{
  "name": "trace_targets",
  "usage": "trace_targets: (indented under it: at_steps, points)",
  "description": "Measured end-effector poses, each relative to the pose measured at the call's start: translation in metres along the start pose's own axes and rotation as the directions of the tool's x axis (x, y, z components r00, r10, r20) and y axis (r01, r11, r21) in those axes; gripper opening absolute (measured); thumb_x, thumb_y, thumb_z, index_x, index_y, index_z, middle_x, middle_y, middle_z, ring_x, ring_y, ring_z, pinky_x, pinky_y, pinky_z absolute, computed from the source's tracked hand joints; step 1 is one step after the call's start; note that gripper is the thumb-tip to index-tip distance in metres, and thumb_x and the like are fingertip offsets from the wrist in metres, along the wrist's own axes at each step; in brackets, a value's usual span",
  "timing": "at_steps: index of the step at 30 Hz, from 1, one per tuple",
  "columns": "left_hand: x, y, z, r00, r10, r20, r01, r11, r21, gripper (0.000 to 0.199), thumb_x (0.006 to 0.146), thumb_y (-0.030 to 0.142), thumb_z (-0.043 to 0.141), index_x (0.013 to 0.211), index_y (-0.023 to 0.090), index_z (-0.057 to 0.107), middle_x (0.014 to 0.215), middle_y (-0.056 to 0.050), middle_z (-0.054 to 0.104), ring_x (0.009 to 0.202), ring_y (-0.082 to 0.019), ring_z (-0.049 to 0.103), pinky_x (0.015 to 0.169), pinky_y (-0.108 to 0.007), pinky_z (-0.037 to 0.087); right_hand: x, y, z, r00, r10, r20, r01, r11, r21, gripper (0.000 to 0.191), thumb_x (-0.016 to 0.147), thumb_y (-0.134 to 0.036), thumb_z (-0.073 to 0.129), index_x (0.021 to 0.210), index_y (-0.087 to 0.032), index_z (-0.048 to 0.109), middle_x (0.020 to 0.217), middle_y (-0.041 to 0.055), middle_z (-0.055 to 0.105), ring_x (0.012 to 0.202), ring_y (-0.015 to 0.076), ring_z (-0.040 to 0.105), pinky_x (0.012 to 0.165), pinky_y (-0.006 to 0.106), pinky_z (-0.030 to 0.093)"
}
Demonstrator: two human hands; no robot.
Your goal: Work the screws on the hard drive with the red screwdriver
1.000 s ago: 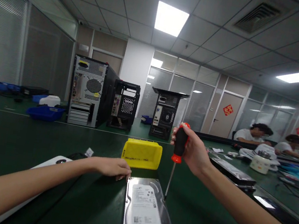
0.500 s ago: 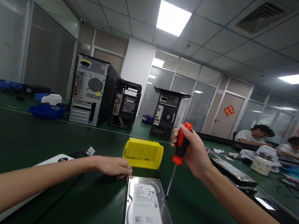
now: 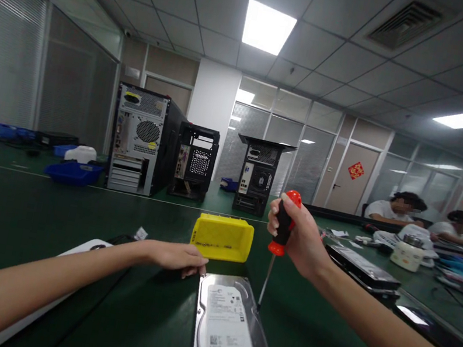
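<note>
A silver hard drive (image 3: pixel 231 333) with a white label lies face up on the green table in front of me. My right hand (image 3: pixel 293 231) is closed around the red and black handle of a screwdriver (image 3: pixel 268 274). The screwdriver leans slightly, and its tip meets the drive's right edge near the far end. At the far left corner of the drive, my left hand (image 3: pixel 181 260) grips with bent fingers; the exact fingertip contact is partly hidden. Just beyond the drive stands a yellow bin (image 3: pixel 222 238) with small dark bits in it.
Several computer cases, including a large tower (image 3: pixel 137 140), stand at the back. A blue tray (image 3: pixel 73 172) sits left. Under my left forearm lies a white object (image 3: pixel 24 313) beside a black cable. Stacked drives (image 3: pixel 361 269) and a white jar (image 3: pixel 407 253) are right; people sit beyond.
The screwdriver's handle and my right hand have shifted very slightly right, with the tip still at the drive's edge. My left hand stays at the corner.
</note>
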State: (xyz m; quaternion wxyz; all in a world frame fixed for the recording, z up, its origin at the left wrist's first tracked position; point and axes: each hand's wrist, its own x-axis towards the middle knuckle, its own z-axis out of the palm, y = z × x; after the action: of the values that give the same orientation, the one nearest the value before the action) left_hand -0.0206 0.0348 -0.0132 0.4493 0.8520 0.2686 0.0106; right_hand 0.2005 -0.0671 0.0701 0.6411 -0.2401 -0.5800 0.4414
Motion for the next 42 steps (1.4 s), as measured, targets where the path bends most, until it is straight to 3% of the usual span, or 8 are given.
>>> trace_targets:
  at_steps: [6,9,11,19,27,34,39,42]
  points:
    - [0.000,0.002,0.001,1.000,-0.009,-0.015,0.009,1.000,0.008,0.039,0.089,0.043,0.031,0.091,0.013,0.056,0.069,0.002,0.041,0.064,-0.011,0.040,0.064,-0.023,0.036,-0.002,-0.002,0.000,0.999,0.046,-0.017,-0.045,0.998,0.050,0.018,0.074,-0.037,0.058,0.079,-0.020,0.056,0.071,-0.0016,0.054,0.056,0.0093,0.047,0.052,0.021,0.041]
    - [0.001,0.000,0.001,1.000,-0.024,-0.016,0.024,1.000,0.001,0.039,0.089,0.045,0.032,0.094,0.014,0.055,0.071,0.001,0.041,0.065,-0.011,0.040,0.064,-0.023,0.037,-0.003,-0.003,0.001,0.998,0.055,-0.004,-0.054,0.992,0.112,0.026,0.077,-0.043,0.052,0.088,-0.021,0.058,0.080,0.0009,0.056,0.063,0.0120,0.051,0.059,0.026,0.045]
    - [0.001,-0.001,0.001,1.000,-0.025,-0.017,0.025,1.000,0.003,0.040,0.088,0.047,0.032,0.096,0.015,0.055,0.073,0.001,0.042,0.066,-0.011,0.041,0.066,-0.024,0.037,-0.002,-0.002,0.002,0.999,0.041,0.010,-0.042,0.993,0.112,0.033,0.077,-0.050,0.049,0.089,-0.021,0.058,0.075,0.0002,0.055,0.060,0.0119,0.050,0.059,0.027,0.045]
    - [-0.001,0.000,0.002,0.997,-0.068,-0.044,0.070,0.997,0.042,0.037,0.089,0.044,0.032,0.095,0.014,0.053,0.082,-0.001,0.045,0.070,-0.012,0.042,0.068,-0.025,0.038,-0.001,0.004,0.002,0.999,-0.047,0.023,0.048,0.997,-0.060,0.040,0.078,-0.051,0.047,0.055,-0.018,0.048,0.053,-0.0032,0.039,0.042,0.0073,0.033,0.049,0.024,0.039]
    - [-0.004,0.010,0.005,0.998,-0.055,-0.035,0.058,0.995,0.077,0.040,0.087,0.048,0.031,0.095,0.015,0.051,0.091,-0.004,0.046,0.076,-0.014,0.042,0.072,-0.027,0.038,0.007,0.008,-0.010,0.999,-0.005,0.045,0.001,0.996,0.087,0.042,0.081,-0.055,0.037,0.081,-0.019,0.056,0.063,-0.0011,0.050,0.047,0.0095,0.045,0.053,0.027,0.043]
    - [-0.004,0.008,0.003,0.998,-0.061,-0.019,0.062,0.993,0.096,0.038,0.088,0.047,0.031,0.096,0.016,0.051,0.091,-0.003,0.046,0.077,-0.013,0.042,0.071,-0.025,0.038,0.005,0.012,-0.007,0.991,0.039,0.125,-0.040,0.999,0.008,0.040,0.083,-0.048,0.042,0.058,-0.017,0.047,0.050,-0.0034,0.039,0.042,0.0069,0.035,0.048,0.022,0.037]
    - [-0.004,0.009,0.003,0.999,-0.044,-0.002,0.044,0.992,0.122,0.035,0.089,0.043,0.030,0.091,0.016,0.051,0.085,-0.002,0.045,0.074,-0.013,0.042,0.069,-0.025,0.038,0.004,0.010,-0.006,0.993,0.044,0.107,-0.055,0.994,0.096,0.036,0.085,-0.048,0.036,0.084,-0.018,0.056,0.072,0.0006,0.052,0.054,0.0097,0.047,0.055,0.026,0.043]
    - [-0.003,0.008,0.003,1.000,-0.030,-0.001,0.029,0.992,0.126,0.036,0.089,0.044,0.030,0.090,0.015,0.051,0.085,-0.002,0.045,0.074,-0.013,0.042,0.069,-0.026,0.038,0.003,0.009,-0.005,0.989,0.070,0.129,-0.086,0.989,0.123,0.041,0.085,-0.051,0.033,0.092,-0.019,0.056,0.073,0.0009,0.051,0.055,0.0103,0.047,0.053,0.027,0.042]
